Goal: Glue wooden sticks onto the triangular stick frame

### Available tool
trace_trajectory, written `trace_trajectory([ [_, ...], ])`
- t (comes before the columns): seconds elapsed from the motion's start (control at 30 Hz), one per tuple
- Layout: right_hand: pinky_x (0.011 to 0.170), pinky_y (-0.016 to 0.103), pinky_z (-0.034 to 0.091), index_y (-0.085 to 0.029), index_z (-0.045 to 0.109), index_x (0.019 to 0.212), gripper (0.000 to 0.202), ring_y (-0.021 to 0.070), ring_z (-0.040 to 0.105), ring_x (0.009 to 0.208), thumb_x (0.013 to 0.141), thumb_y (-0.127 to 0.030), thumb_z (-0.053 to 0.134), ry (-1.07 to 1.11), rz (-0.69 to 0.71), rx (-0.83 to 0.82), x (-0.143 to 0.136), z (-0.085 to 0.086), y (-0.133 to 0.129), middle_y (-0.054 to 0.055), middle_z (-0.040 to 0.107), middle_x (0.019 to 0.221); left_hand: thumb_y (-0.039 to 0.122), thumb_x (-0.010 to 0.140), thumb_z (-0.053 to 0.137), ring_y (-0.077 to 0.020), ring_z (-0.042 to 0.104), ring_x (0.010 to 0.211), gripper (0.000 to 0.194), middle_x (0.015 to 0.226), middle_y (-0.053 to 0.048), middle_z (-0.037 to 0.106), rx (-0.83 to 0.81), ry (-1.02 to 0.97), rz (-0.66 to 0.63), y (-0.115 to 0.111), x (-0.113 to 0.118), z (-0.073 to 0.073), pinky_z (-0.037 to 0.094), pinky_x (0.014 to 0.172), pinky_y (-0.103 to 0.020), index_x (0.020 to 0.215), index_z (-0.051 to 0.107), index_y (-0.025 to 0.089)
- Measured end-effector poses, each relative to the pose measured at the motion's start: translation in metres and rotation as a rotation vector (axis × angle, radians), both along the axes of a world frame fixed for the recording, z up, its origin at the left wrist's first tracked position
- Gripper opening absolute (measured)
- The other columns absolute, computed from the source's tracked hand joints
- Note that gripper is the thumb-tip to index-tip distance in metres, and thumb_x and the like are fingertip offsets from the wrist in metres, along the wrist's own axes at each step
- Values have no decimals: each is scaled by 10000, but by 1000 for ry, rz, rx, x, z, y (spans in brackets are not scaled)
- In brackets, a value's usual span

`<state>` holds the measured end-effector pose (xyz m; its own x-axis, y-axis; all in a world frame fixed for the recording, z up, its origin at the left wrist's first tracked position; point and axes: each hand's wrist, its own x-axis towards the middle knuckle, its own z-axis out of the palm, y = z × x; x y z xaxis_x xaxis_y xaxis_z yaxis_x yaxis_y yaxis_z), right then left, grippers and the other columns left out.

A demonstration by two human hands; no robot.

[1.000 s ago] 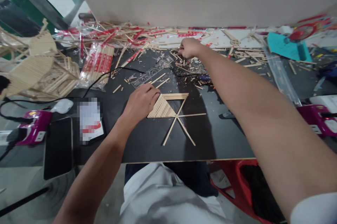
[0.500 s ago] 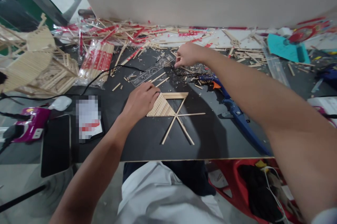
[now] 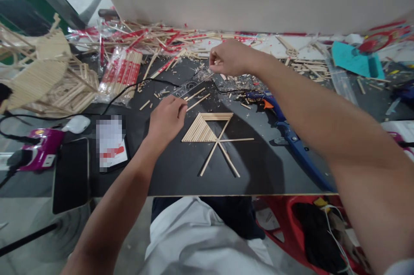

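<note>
My left hand (image 3: 168, 119) has its fingers curled together above the table, left of the flat stick piece. It overlaps the near end of a clear plastic stencil ruler (image 3: 187, 88); what is inside its fingers is hidden. Farther back, my right hand (image 3: 228, 58) is closed at the ruler's other end, thumb and fingers pinched on it. Two loose wooden sticks (image 3: 198, 102) lie just right of my left fingertips. The stick piece (image 3: 202, 130) rests flat, with spokes meeting at one point, one wedge filled with close-laid sticks and another partly filled.
A blue glue gun (image 3: 273, 104) and a blue-handled cutter (image 3: 299, 148) lie under my right forearm. Packed chopsticks (image 3: 121, 72) and a larger stick model (image 3: 42, 76) stand left. A phone (image 3: 71, 176) overhangs the front edge near a purple power strip (image 3: 43, 148). Offcuts litter the back.
My left hand has lifted off the stick piece and moved up and left to the ruler. My right hand has shifted slightly left and back, and the ruler has tilted.
</note>
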<state>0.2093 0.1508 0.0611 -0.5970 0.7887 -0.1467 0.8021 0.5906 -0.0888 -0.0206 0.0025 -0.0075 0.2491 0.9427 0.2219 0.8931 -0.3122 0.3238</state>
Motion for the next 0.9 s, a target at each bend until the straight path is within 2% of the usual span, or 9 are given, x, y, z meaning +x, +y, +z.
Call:
trace_trajectory([
  [0.1,780,380,439,-201,722,1080,235,305,679,976,904,-316,618,24,71,11,-15,7,-24,105,744,894,313,968,621,-265,665,1021,179,1029,-90,714,-66,27,38,1,-2,0,527,837,-370,1040,721,182],
  [0.23,745,350,425,-235,692,871,58,283,684,938,832,-261,726,132,108,-34,-36,1,-54,62,707,799,299,947,649,-281,673,1007,131,967,-79,727,-68,40,49,3,-2,-5,533,814,-387,978,729,199],
  [0.33,709,336,412,-247,658,800,104,273,672,902,792,-215,756,259,75,-61,-42,3,-65,43,666,724,294,931,650,-284,680,932,131,898,-79,728,-35,37,65,5,-4,-10,535,752,-388,979,738,209],
  [0.43,664,332,419,-282,657,845,96,252,638,854,835,-335,736,484,-19,-80,-38,16,-64,27,647,717,288,936,619,-281,679,910,146,882,-78,722,1,48,76,6,-5,-10,541,743,-387,969,744,219],
  [0.6,600,334,432,-290,625,843,169,180,550,684,905,-445,644,915,-104,103,-26,30,-48,1,634,744,260,955,579,-328,671,1049,173,980,-113,707,-92,76,107,3,-2,-1,551,836,-433,995,734,194],
  [0.73,537,328,432,-311,602,791,290,167,507,661,856,-571,713,1105,-160,-12,-27,24,-43,-3,646,794,243,966,543,-309,656,1067,187,1001,-111,708,-65,51,80,2,0,2,538,866,-413,1007,718,189],
  [0.83,488,316,377,-295,583,770,304,145,461,599,853,-543,738,1190,-212,-124,-34,14,-47,-2,611,785,284,999,509,-270,658,1021,236,999,-102,713,15,-39,15,1,2,3,526,871,-385,1067,702,167],
  [0.9,477,303,346,-281,576,773,260,128,431,563,886,-469,716,1208,-247,-172,-37,9,-51,-10,590,768,311,1016,498,-238,663,976,265,995,-91,714,53,-111,-28,-1,4,3,521,860,-358,1127,684,160],
])
